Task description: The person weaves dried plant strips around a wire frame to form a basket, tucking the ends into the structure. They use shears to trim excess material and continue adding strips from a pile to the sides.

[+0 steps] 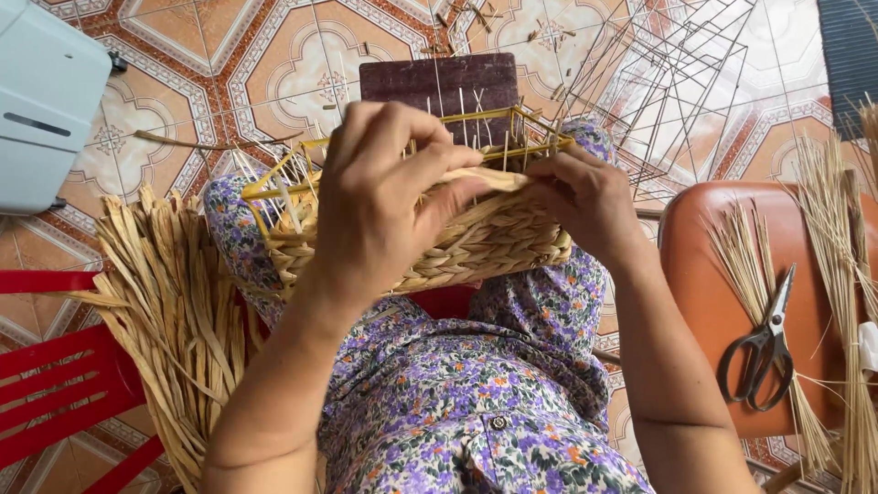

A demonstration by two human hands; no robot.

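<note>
A half-woven straw basket (476, 242) on a yellow wire frame (476, 117) rests on my lap, over floral purple clothing. My left hand (375, 197) lies across the basket's near wall, thumb and fingers pinching a flat tan straw strand (494, 178). My right hand (585, 197) grips the same strand at the basket's right end, fingers pressed against the weave. Thin upright spokes stick up from the basket rim behind both hands.
A bundle of dried straw (169, 311) lies left on a red plastic stool (55, 384). At right, an orange stool (732, 302) bears black scissors (761, 352) and thin reeds (832, 274). Bare wire frames (668, 82) and a dark block (439, 82) sit on the tiled floor.
</note>
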